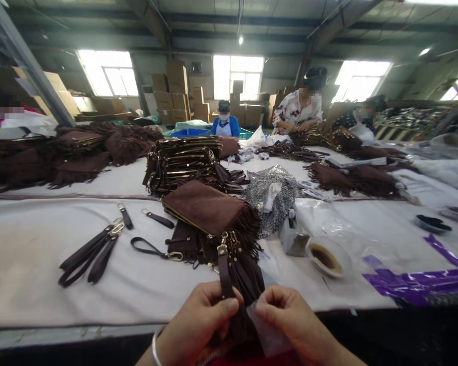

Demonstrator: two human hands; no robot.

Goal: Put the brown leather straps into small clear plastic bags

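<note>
Strap in hand: the dark brown strap [224, 269] hangs over the near table edge from a gold clasp [223, 239] at the near corner of the fringed pouch [204, 206]; the clasp appears hooked on, and the pouch's weight probably steadies that end.
Left hand: the left hand [209, 310] pinches the strap, thumb against bent forefinger with no gap between them, likely to keep it steady; wrist low, knuckles outward, a bracelet [156, 348] below.
Right hand: the right hand [284, 310] has thumb and forefinger closed on a piece of clear film [269, 333], the other fingers curled; the forearm comes in from the near right, and the two hands face each other, just apart.
Loose straps: a cluster of straps [99, 249] lies to the left, seemingly within reach of the left hand.
Stack: the pouch stack [183, 162] stands beyond the pouch, piled flat, perhaps to save room.
Right side: a grey dispenser [294, 239] and a dish [344, 263] of brown liquid sit side by side; purple plastic [412, 284] lies farther right.
Far side: a co-worker in blue [225, 127] faces the table; others are to the right and left.
</note>
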